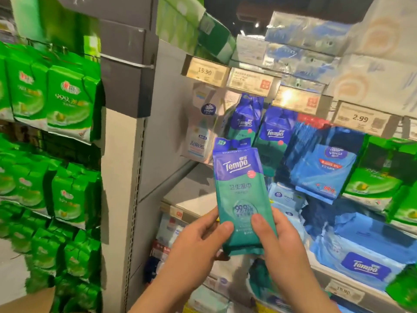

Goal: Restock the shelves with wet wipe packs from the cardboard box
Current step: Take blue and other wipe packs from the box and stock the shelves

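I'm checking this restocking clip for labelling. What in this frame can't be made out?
- Cardboard box: not in the head view.
- Held Tempo pack: the lower corners are covered by the left hand and right hand; another pack may sit behind it, unclear.
- Middle price tag: washed out by glare.
- Green packs at left: print blurred.

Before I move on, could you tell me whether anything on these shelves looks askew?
Yes: the blue Vinda packs lean tilted rather than upright, beside the two standing Tempo packs.
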### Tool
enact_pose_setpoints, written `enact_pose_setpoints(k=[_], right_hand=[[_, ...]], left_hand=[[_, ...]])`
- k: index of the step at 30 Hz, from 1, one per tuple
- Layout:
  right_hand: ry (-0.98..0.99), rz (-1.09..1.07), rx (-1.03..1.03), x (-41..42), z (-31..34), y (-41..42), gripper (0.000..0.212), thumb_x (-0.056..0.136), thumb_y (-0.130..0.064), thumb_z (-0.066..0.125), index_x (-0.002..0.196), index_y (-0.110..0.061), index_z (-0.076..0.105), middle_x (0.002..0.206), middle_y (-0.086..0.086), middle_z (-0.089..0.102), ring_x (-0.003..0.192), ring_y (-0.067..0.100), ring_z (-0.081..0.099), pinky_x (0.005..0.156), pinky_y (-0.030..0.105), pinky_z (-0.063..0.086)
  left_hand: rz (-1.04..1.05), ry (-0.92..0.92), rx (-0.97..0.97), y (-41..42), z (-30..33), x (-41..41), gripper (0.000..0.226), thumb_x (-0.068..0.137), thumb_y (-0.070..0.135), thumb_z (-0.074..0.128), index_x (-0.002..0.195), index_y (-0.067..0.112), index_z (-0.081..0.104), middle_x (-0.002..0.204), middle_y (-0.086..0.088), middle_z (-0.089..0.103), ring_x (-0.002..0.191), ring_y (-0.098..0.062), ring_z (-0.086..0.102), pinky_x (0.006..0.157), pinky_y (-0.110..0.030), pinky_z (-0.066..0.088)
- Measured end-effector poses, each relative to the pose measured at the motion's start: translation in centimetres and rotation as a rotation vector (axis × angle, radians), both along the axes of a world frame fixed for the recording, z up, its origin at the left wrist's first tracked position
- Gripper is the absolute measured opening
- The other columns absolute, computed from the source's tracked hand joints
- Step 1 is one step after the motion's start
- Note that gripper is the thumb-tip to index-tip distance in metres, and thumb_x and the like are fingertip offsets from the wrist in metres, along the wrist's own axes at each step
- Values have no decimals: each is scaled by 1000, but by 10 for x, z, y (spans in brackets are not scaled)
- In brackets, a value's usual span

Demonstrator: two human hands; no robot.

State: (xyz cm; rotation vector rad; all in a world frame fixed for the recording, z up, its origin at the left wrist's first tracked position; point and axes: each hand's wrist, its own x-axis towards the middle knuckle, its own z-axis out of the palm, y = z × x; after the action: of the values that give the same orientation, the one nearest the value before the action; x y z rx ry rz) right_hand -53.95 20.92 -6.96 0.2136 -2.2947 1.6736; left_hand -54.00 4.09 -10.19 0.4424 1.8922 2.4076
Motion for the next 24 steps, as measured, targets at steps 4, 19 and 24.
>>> enact_pose_setpoints(k=[4, 19, 24], right_hand=[[79, -19, 50, -31, 20, -13, 33, 84, -51, 56, 106, -30, 69, 98, -17, 76, 90, 2, 70, 74, 19, 51], [228, 47, -210, -86, 44, -4, 65, 61, -79, 78, 112, -40, 72, 118, 3, 75, 108, 24, 72, 90, 41, 57], [253, 16, -171, -102, 44, 1, 63, 71, -78, 71, 118, -36, 69, 119, 1, 74, 110, 23, 70, 93, 42, 55]], left_hand=[[52, 55, 9, -11, 19, -28, 28, 103, 20, 58, 123, 34, 72, 101, 7, 77, 61, 3, 58, 67, -18, 49], [67, 255, 87, 10, 48, -89, 41, 104, 14, 58, 139, 35, 61, 119, 10, 76, 109, -14, 73, 94, -24, 56], [87, 244, 108, 19, 51, -104, 38, 105, 13, 55, 139, 29, 62, 122, 7, 75, 113, -15, 71, 98, -29, 56]])
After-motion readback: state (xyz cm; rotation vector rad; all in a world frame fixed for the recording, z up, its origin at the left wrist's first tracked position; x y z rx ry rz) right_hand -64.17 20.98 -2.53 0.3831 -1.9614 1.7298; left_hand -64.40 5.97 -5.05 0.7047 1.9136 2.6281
